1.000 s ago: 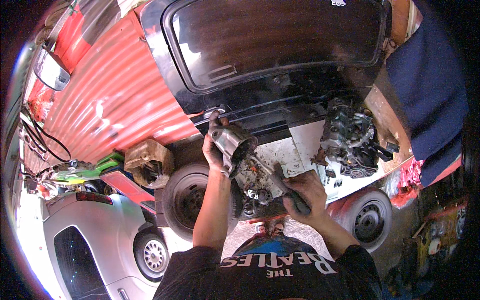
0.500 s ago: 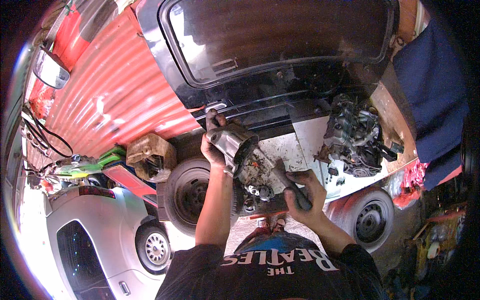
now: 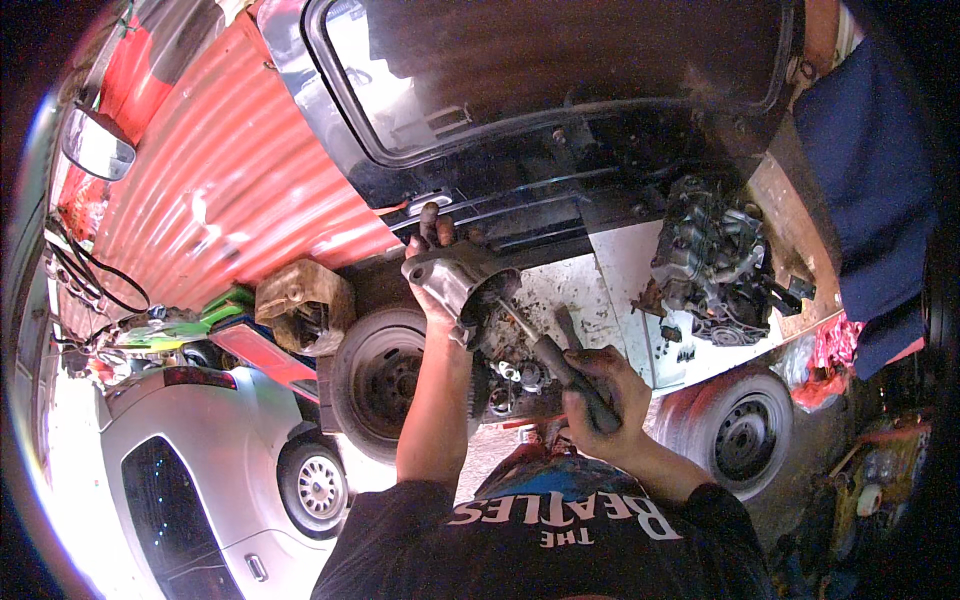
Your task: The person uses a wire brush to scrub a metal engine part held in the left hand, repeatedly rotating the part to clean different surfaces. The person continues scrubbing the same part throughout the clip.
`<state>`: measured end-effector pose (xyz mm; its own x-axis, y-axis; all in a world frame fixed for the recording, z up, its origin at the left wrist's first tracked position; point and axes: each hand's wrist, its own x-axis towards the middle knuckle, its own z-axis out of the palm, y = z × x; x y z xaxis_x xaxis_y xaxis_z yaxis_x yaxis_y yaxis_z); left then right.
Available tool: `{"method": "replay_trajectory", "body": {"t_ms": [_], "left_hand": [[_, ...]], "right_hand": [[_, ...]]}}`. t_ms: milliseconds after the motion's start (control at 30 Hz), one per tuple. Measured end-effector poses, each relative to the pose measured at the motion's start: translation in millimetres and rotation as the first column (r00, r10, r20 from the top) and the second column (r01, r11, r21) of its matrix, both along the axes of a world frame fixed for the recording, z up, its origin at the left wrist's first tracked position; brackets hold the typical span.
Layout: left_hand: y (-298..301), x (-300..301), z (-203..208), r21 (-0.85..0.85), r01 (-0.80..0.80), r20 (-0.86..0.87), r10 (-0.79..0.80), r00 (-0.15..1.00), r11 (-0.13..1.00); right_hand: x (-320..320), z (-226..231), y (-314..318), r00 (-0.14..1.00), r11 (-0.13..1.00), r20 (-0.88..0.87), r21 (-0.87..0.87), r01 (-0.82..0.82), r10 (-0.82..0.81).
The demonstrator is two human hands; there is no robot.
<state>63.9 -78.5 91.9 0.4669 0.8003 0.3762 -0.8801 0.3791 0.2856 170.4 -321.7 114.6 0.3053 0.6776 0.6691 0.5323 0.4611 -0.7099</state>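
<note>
My left hand is closed around a grey cast-metal housing, lifted over the bench. Its dark, hollow mouth is turned toward my right hand. That hand grips a screwdriver by its dark handle. The thin shaft points up and left, and its tip is at or inside the housing's mouth; exactly where it touches I cannot tell. Beyond the handle shows another dark, narrow piece, too unclear to name. Small greasy metal parts sit on the bench's near edge below the housing.
A greasy engine rests at the right of the white bench top. Wheels stand below, one at the left and one at the right. A cut-open container is left of the bench. A dark vehicle panel borders the far side.
The screwdriver has shifted slightly down, and its shaft now shows more clearly against the housing's mouth. My left hand and the housing have moved only a little.
</note>
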Motion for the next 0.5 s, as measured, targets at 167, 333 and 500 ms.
{"method": "replay_trajectory", "body": {"t_ms": [167,333,500], "left_hand": [[-2,9,3,0.027,0.003,0.016,-0.003,1.000,1.000],[6,8,-7,-0.032,-0.021,-0.013,0.020,1.000,0.999],[4,6,0,0.053,-0.025,-0.054,0.028,0.998,0.998]], "right_hand": [[2,-9,-2,0.994,0.987,-0.097,-0.149,-0.056,0.041],[0,2,-2,0.991,0.993,-0.123,-0.096,-0.066,0.054],[6,9,2,0.993,0.999,0.108,0.002,0.046,-0.046]]}}
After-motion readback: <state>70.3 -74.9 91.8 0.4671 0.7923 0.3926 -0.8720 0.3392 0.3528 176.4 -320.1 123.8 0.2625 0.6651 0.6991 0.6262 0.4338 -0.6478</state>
